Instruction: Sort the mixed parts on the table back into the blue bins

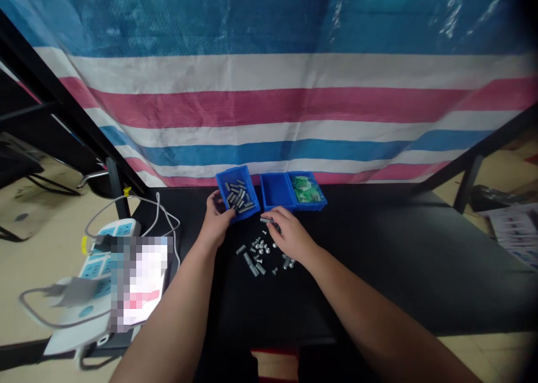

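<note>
My left hand [217, 220] grips the near left side of a blue bin [251, 180], which is tilted and holds several grey metal cylinders [237, 195]. To its right, my right hand [290, 231] pinches a metal cylinder [266, 220] between thumb and fingers, just in front of a second blue bin [277, 189] with nothing visible inside. Below the hands, loose cylinders [254, 269] and several small silver screws [261, 247] lie on the black table. Part of this pile is hidden by my right hand.
A third blue bin [321, 201] holds green-and-clear packets [306, 189]. On the left are a white power strip [90, 271] with cables and a lit, blurred-out screen [145, 276]. A striped sheet [294, 102] hangs behind the black table [378, 248].
</note>
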A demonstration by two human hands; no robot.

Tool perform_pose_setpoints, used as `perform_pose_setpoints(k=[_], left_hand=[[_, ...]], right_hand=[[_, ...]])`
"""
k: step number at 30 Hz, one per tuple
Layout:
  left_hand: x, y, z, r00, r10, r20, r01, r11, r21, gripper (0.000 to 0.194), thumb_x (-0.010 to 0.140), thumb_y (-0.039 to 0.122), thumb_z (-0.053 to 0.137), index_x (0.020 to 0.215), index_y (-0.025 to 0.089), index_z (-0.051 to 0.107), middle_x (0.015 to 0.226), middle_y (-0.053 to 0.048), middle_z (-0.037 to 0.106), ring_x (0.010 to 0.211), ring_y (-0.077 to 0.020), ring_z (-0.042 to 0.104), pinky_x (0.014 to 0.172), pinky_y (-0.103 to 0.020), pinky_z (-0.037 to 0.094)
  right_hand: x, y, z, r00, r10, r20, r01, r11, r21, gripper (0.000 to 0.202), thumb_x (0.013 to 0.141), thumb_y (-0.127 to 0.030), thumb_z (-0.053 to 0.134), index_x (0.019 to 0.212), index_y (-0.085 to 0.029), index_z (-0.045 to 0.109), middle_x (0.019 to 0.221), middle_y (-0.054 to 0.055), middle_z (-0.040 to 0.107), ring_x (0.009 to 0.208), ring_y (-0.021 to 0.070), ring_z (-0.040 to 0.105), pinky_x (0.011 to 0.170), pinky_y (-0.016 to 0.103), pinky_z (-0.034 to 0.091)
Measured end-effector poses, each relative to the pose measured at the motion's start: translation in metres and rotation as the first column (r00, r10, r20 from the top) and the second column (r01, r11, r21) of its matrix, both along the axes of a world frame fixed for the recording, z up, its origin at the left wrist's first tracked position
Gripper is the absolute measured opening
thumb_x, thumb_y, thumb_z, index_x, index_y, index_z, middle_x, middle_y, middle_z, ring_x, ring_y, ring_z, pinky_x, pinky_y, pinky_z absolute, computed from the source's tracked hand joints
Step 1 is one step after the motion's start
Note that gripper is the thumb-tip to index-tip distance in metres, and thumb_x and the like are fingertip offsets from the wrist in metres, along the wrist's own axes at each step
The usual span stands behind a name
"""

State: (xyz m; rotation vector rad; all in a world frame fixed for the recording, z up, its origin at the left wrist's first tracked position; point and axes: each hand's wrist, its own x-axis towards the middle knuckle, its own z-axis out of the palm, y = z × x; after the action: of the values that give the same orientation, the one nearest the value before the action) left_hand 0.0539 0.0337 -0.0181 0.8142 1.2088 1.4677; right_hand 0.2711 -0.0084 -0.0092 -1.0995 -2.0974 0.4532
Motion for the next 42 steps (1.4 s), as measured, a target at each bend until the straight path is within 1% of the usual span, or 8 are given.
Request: perform_pose_setpoints(k=[4, 10, 18, 22, 25, 31, 34, 42], left_hand=[[0.000, -0.001, 0.005, 0.995, -0.043, 0.093, 0.046, 0.998, -0.038, 0.070, 0.049, 0.007, 0.065, 0.117, 0.022, 0.057, 0.104, -0.005, 0.067, 0.091, -0.0199, 0.065, 0.071, -0.026, 0.052], [0.002, -0.006, 0.016, 0.989, 0.002, 0.147, 0.006, 0.999, -0.054, 0.060, 0.047, 0.006, 0.060, 0.105, 0.022, 0.059, 0.085, 0.002, 0.063, 0.075, -0.0149, 0.061, 0.061, -0.021, 0.047], [0.003, -0.006, 0.014, 0.983, 0.012, 0.183, 0.002, 0.997, -0.077, 0.055, 0.046, 0.006, 0.059, 0.098, 0.023, 0.056, 0.083, 0.003, 0.058, 0.072, -0.0136, 0.059, 0.058, -0.020, 0.047], [0.003, -0.007, 0.014, 0.970, -0.009, 0.244, 0.035, 0.994, -0.103, 0.056, 0.044, 0.005, 0.056, 0.096, 0.025, 0.053, 0.082, 0.004, 0.058, 0.073, -0.0136, 0.059, 0.060, -0.021, 0.051], [0.006, -0.008, 0.017, 0.953, -0.013, 0.303, 0.053, 0.991, -0.124, 0.056, 0.044, 0.005, 0.055, 0.096, 0.026, 0.052, 0.081, 0.005, 0.058, 0.073, -0.0138, 0.060, 0.061, -0.023, 0.053], [0.008, -0.009, 0.016, 0.965, 0.011, 0.260, 0.018, 0.994, -0.109, 0.061, 0.043, 0.005, 0.055, 0.100, 0.028, 0.053, 0.084, 0.004, 0.058, 0.073, -0.0145, 0.060, 0.058, -0.021, 0.051], [0.006, -0.008, 0.016, 0.973, 0.021, 0.230, 0.006, 0.994, -0.114, 0.061, 0.044, 0.005, 0.055, 0.100, 0.028, 0.053, 0.084, 0.004, 0.058, 0.071, -0.0143, 0.059, 0.058, -0.022, 0.052], [0.000, -0.007, 0.016, 0.992, -0.035, 0.124, 0.055, 0.985, -0.164, 0.054, 0.050, 0.010, 0.062, 0.100, 0.027, 0.055, 0.087, 0.002, 0.063, 0.071, -0.0168, 0.063, 0.057, -0.026, 0.054]], right_hand=[[0.000, -0.001, -0.002, 0.999, 0.040, 0.011, -0.039, 0.998, -0.051, 0.028, 0.100, -0.015, 0.051, 0.123, -0.023, 0.065, 0.116, 0.009, 0.061, 0.109, 0.0239, 0.063, 0.098, 0.044, 0.054], [0.001, -0.004, -0.001, 0.997, 0.075, 0.021, -0.073, 0.994, -0.079, 0.029, 0.099, -0.015, 0.053, 0.123, -0.025, 0.066, 0.117, 0.008, 0.062, 0.110, 0.0235, 0.062, 0.096, 0.043, 0.055], [0.001, -0.004, 0.001, 0.998, 0.049, -0.050, -0.055, 0.991, -0.123, 0.029, 0.104, -0.023, 0.049, 0.129, -0.025, 0.063, 0.119, 0.009, 0.061, 0.091, 0.0188, 0.066, 0.082, 0.038, 0.058], [0.003, -0.001, 0.002, 0.994, 0.059, -0.095, -0.064, 0.996, -0.058, 0.023, 0.105, -0.025, 0.048, 0.117, -0.023, 0.067, 0.111, 0.009, 0.064, 0.099, 0.0211, 0.066, 0.089, 0.039, 0.056], [0.004, 0.001, 0.000, 0.991, 0.057, -0.123, -0.061, 0.998, -0.035, 0.020, 0.105, -0.025, 0.048, 0.110, -0.022, 0.067, 0.106, 0.008, 0.069, 0.099, 0.0218, 0.068, 0.089, 0.039, 0.055], [0.005, -0.001, -0.001, 0.987, 0.034, -0.157, -0.046, 0.996, -0.072, 0.016, 0.103, -0.030, 0.054, 0.101, -0.021, 0.067, 0.088, 0.004, 0.072, 0.076, 0.0182, 0.068, 0.072, 0.032, 0.054], [0.006, -0.003, 0.001, 0.983, 0.028, -0.180, -0.043, 0.996, -0.077, 0.015, 0.102, -0.030, 0.056, 0.099, -0.021, 0.068, 0.087, 0.003, 0.071, 0.074, 0.0167, 0.066, 0.070, 0.030, 0.052], [0.009, -0.002, 0.003, 0.980, 0.031, -0.199, -0.054, 0.993, -0.109, 0.016, 0.101, -0.030, 0.057, 0.099, -0.020, 0.070, 0.086, 0.003, 0.071, 0.072, 0.0156, 0.065, 0.067, 0.029, 0.051]])
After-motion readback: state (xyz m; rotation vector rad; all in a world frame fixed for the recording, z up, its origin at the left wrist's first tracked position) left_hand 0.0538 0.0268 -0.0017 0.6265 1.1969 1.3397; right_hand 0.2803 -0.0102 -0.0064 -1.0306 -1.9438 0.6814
